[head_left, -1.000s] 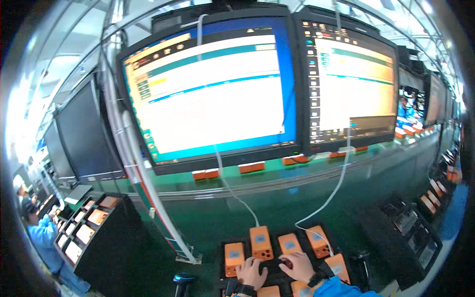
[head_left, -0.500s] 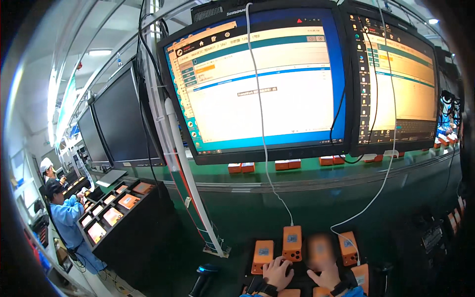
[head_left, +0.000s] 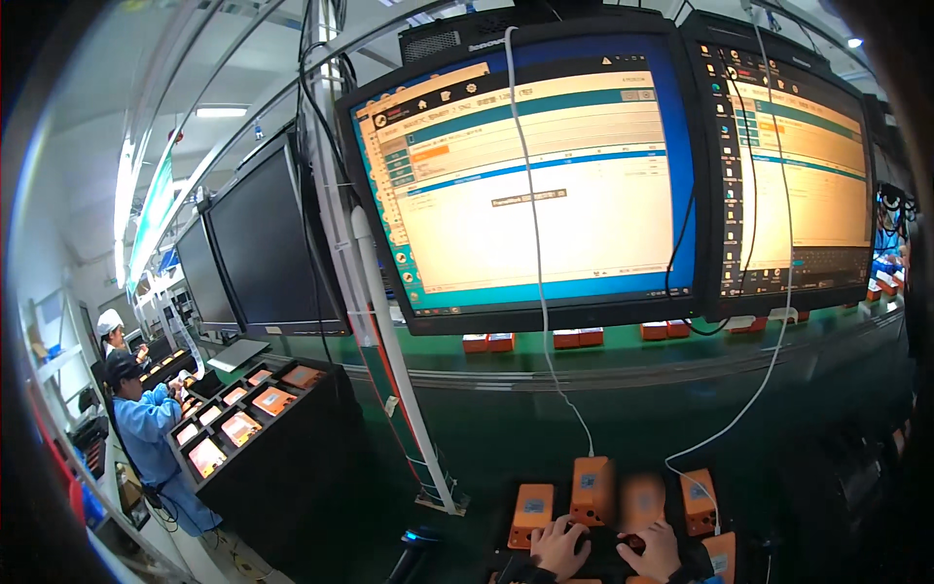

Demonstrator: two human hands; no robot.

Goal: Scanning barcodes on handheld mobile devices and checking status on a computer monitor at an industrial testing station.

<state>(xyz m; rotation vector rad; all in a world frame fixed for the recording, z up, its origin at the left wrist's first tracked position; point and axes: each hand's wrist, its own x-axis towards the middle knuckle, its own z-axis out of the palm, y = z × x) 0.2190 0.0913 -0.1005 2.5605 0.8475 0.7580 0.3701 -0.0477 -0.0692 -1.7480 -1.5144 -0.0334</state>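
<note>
Several boxy orange devices [head_left: 591,489], left hand [head_left: 560,551] and right hand [head_left: 653,553] beside them, grips unclear, slender smooth white cable [head_left: 541,282]

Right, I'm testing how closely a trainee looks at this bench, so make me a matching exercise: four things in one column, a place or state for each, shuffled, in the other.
Things
1. Orange devices
2. Handheld scanner
3. Pair of monitors on the left
4. White pole

Place or state
A. Screens dark
B. Leaning, its foot on the dark green bench
C. Grouped around the left hand and right hand
D. Blue light glowing at its upper end

Pairs
1-C, 2-D, 3-A, 4-B
</note>
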